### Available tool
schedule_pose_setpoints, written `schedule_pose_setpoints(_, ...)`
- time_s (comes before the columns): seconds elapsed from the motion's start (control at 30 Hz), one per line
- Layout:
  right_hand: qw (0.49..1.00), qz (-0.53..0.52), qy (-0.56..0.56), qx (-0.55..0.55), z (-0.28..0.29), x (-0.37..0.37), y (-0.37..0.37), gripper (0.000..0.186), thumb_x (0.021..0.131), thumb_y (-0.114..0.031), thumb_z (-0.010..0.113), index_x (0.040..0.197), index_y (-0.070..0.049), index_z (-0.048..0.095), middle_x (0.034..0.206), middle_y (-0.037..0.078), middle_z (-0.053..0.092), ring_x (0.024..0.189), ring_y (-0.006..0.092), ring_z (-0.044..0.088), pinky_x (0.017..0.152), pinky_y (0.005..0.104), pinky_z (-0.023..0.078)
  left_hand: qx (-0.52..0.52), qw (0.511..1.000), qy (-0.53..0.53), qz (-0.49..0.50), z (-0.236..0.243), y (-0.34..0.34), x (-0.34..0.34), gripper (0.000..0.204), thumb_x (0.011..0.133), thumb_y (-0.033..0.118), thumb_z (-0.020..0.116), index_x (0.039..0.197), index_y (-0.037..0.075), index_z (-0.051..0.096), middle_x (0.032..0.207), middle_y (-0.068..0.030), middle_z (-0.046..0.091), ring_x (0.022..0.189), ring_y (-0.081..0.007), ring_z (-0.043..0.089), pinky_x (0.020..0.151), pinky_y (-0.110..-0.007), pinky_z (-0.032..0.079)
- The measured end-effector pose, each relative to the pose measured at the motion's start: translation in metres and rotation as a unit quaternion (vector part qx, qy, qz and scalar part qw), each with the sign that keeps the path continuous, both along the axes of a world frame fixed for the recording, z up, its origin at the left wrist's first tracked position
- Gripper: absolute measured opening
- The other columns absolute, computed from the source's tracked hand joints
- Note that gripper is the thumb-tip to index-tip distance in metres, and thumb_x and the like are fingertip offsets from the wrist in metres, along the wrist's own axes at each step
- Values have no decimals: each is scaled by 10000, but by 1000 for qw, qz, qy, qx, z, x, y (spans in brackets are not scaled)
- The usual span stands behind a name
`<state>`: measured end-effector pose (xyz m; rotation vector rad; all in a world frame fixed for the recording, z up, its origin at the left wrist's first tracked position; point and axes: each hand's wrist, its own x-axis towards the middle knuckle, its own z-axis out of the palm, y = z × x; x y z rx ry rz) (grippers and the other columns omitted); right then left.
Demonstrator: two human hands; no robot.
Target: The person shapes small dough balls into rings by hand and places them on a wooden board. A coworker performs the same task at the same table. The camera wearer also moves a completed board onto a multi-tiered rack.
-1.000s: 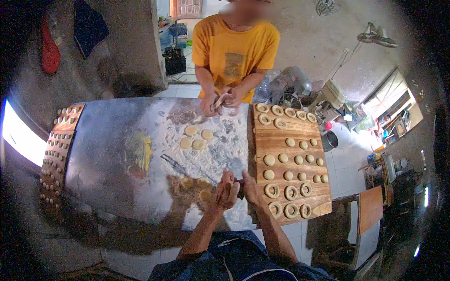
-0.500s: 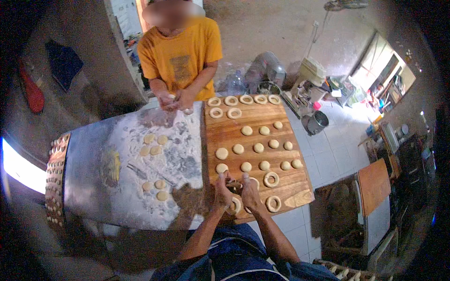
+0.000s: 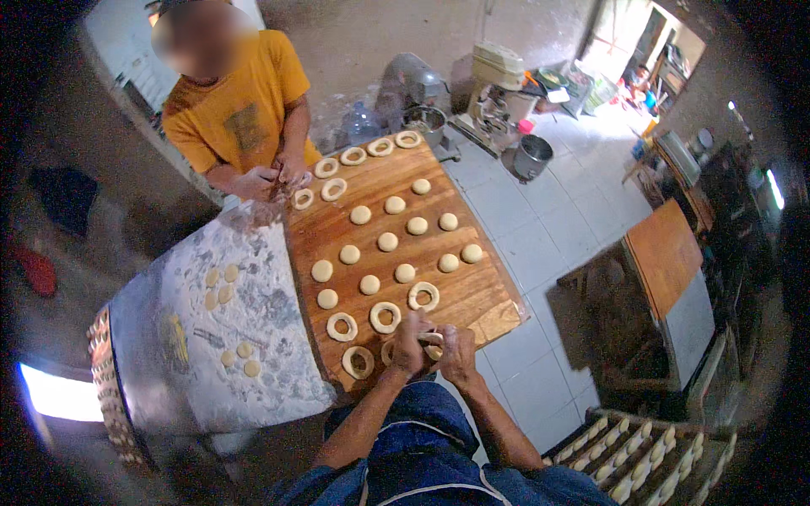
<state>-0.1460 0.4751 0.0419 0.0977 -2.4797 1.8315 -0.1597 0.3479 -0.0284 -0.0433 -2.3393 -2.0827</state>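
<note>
My left hand point(image 3: 408, 347) and my right hand point(image 3: 457, 352) are closed on a pale piece of dough point(image 3: 430, 338), held between them above the front edge of the wooden board point(image 3: 505, 287). Just beside and beneath them are dough rings point(image 3: 358, 361), some partly hidden by my hands. Farther back on the board lie several dough rounds point(image 3: 387, 242), with more rings along its far edge. A floured metal table point(image 3: 278, 305) adjoins the board on the left, holding several flat dough rounds point(image 3: 225, 293).
A co-worker in orange point(image 3: 228, 110) stands across the table, hands point(image 3: 272, 179) together. Behind are mixers point(image 3: 422, 110) and a metal bucket point(image 3: 532, 158) on the tiled floor point(image 3: 540, 228). At right stand a wooden panel point(image 3: 662, 253) and a rack of shaped dough point(image 3: 641, 468).
The view has swung rightward. My hands have moved from the floured metal table onto the front of the wooden board, and the co-worker now appears farther left in the picture.
</note>
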Motion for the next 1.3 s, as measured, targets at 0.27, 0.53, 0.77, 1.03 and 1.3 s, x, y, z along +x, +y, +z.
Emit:
schedule_pose_setpoints(0.27, 999, -15, -37, -6, 40, 9, 75, 232, 781, -143, 727, 909, 20, 623, 734, 83, 613, 679, 212, 586, 649, 323, 468, -32, 988, -136, -60, 52, 52, -20, 297, 998, 288, 460, 976, 14, 573, 919, -194, 596, 890, -391, 576, 783, -488, 467)
schedule_pose_setpoints(0.53, 955, -65, 11, 289, 9, 29, 103, 522, 781, -130, 763, 1241, 8, 558, 992, 194, 578, 948, 373, 584, 811, 459, 488, -427, 883, 156, -121, 72, 62, -31, 248, 864, 224, 680, 983, 21, 601, 1038, -173, 598, 1043, -376, 539, 893, -486, 443)
schedule_pose_setpoints(0.77, 935, 0, -28, 354, 19, 20, 92, 443, 775, -78, 740, 1206, -67, 638, 1007, 172, 565, 972, 367, 556, 867, 440, 486, -423, 881, 176, -116, 60, 53, -26, 285, 880, 232, 660, 1079, 31, 628, 1081, -140, 585, 1059, -343, 538, 906, -472, 439)
schedule_pose_setpoints(1.03, 922, 11, 214, 322, -12, -102, 91, 390, 858, -61, 585, 1235, 35, 564, 1205, 241, 566, 1167, 416, 536, 1002, 477, 448, -534, 825, 175, -51, 71, 16, -5, 509, 939, 344, 572, 1300, -9, 505, 1309, -166, 544, 1255, -338, 477, 1030, -533, 353)
schedule_pose_setpoints(1.3, 870, 174, 60, 457, -25, -194, 96, 294, 834, -69, 603, 1124, -32, 631, 1209, 212, 625, 1198, 394, 539, 1057, 464, 403, -455, 869, 190, -24, 70, 23, -33, 344, 926, 233, 593, 1196, 22, 562, 1195, -151, 572, 1137, -335, 523, 966, -510, 387)
